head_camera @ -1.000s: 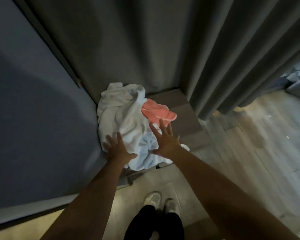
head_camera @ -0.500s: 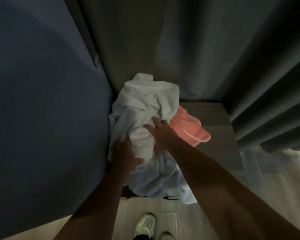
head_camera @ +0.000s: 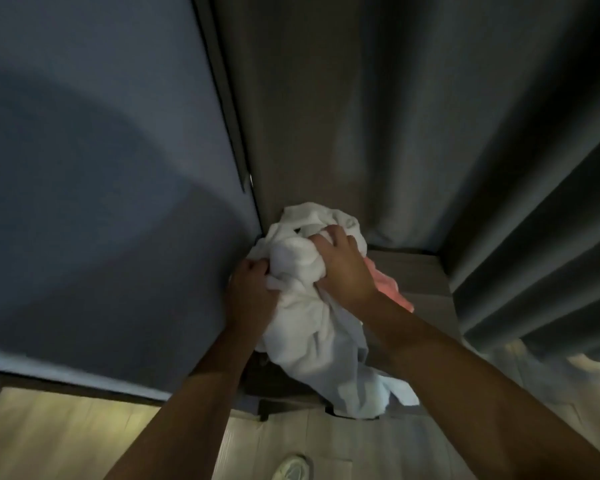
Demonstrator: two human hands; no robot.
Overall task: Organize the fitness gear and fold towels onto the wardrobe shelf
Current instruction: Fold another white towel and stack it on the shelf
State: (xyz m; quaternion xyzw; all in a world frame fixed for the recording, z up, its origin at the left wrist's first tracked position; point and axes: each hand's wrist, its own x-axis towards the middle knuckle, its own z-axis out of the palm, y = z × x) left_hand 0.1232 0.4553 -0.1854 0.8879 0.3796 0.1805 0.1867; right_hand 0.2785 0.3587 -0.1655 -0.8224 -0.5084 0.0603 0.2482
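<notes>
A crumpled white towel (head_camera: 309, 327) lies bunched in the corner of the wardrobe's low shelf (head_camera: 426, 292), its lower end hanging over the front edge. My left hand (head_camera: 250, 292) grips the bundle's left side with curled fingers. My right hand (head_camera: 343, 268) clutches its top right, fingers dug into the folds. A pink towel (head_camera: 390, 289) peeks out just right of my right wrist, mostly hidden behind my hand and the white towel.
A blue-grey panel (head_camera: 101, 202) closes off the left side. Grey curtains (head_camera: 534, 220) hang at the back and right. Pale wood floor (head_camera: 66, 438) lies below, with my shoe (head_camera: 291, 467) at the bottom edge.
Both hands went from resting flat on the towels to grabbing the white towel and bunching it up. The view has tilted upward and moved closer.
</notes>
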